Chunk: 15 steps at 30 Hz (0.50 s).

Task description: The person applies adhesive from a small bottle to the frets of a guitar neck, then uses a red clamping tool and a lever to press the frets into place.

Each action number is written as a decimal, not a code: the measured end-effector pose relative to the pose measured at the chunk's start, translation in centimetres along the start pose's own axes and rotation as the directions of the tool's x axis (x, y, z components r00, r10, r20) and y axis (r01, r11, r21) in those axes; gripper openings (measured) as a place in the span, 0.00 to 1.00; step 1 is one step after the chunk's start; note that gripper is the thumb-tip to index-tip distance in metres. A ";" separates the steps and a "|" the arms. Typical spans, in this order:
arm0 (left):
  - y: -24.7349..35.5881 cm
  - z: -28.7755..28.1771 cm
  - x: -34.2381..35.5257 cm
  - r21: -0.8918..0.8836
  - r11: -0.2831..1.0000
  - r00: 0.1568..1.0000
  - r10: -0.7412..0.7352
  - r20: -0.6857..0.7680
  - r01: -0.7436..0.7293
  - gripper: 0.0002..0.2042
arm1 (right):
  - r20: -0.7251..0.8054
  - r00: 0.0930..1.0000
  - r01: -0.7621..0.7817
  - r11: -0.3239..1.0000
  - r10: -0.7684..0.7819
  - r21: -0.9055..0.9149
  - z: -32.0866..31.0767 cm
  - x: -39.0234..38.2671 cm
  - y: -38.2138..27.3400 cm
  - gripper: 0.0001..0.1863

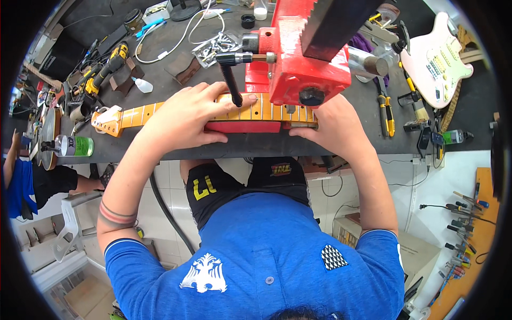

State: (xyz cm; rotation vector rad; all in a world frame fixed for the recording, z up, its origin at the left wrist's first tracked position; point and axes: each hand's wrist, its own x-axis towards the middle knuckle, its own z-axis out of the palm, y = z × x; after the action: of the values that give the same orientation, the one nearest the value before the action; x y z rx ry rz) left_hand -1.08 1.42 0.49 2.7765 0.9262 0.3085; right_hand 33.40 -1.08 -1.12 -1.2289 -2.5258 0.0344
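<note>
A maple guitar neck with dark dot inlays and metal frets lies sideways along the bench's front edge, headstock to the left. It passes beneath the ram of a red arbor press, over a red base. My left hand grips the middle of the neck, fingers over the fretboard and thumb at the near side. My right hand holds the heel end, thumb along the near edge and most fingers hidden behind the press. The press's black lever hangs over the neck beside my left fingers.
A yellow cordless drill, white glue bottle and bag of metal parts lie left. Pliers, a brush and a pale guitar body are right. A green-labelled bottle stands at the left edge. Another person is far left.
</note>
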 end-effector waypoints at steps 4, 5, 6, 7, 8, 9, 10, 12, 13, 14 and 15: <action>-0.6 0.0 0.5 -0.026 1.000 0.997 0.008 0.076 -0.006 0.42 | -0.053 0.999 0.002 1.000 0.000 0.030 0.0 -0.2 0.1 0.37; -0.7 0.0 0.4 -0.021 1.000 0.996 0.001 0.090 0.001 0.41 | -0.034 0.999 0.001 1.000 0.000 0.030 -0.1 -0.1 0.0 0.37; -0.9 0.0 0.4 -0.023 1.000 0.996 0.001 0.089 0.001 0.41 | -0.015 1.000 0.003 1.000 -0.002 0.030 -0.2 0.0 0.0 0.38; -1.3 0.1 0.3 -0.001 1.000 0.994 0.000 0.109 0.000 0.42 | -0.010 1.000 0.007 1.000 -0.006 0.030 -0.5 0.1 0.4 0.38; -1.5 0.1 0.1 0.024 1.000 0.992 -0.002 0.130 -0.001 0.42 | 0.035 0.999 -0.051 0.946 0.042 0.320 -1.2 -0.1 1.2 0.36; -1.5 0.1 0.0 0.023 1.000 0.992 -0.009 0.126 0.006 0.42 | 0.095 0.993 -0.114 0.807 0.073 0.579 -2.0 -0.3 2.2 0.33; -1.5 0.2 0.1 0.017 1.000 0.993 0.009 0.115 -0.011 0.44 | 0.211 0.958 -0.284 0.694 0.192 0.661 -3.1 -0.5 3.5 0.26; -1.5 0.4 0.4 0.008 0.999 0.994 0.032 0.103 -0.033 0.45 | 0.324 0.835 -0.457 0.233 0.445 0.859 -2.6 -0.8 8.5 0.24; -1.7 0.5 0.4 0.014 0.999 0.994 0.040 0.099 -0.041 0.46 | 0.327 0.836 -0.459 0.235 0.441 0.857 -2.6 0.1 8.6 0.24; -1.8 0.6 0.3 0.019 0.999 0.994 0.047 0.096 -0.049 0.47 | 0.340 0.846 -0.410 0.093 0.410 0.908 -2.9 1.0 8.4 0.25; -1.7 0.6 0.2 0.016 0.999 0.995 0.043 0.093 -0.045 0.47 | 0.346 0.852 -0.384 0.021 0.393 0.923 -3.0 1.6 8.5 0.26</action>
State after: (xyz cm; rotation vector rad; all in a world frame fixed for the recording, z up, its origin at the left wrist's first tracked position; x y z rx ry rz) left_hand -1.71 2.81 -0.49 2.8046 0.8509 0.1767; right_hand 39.83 5.13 0.83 -1.1223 -1.2865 1.5811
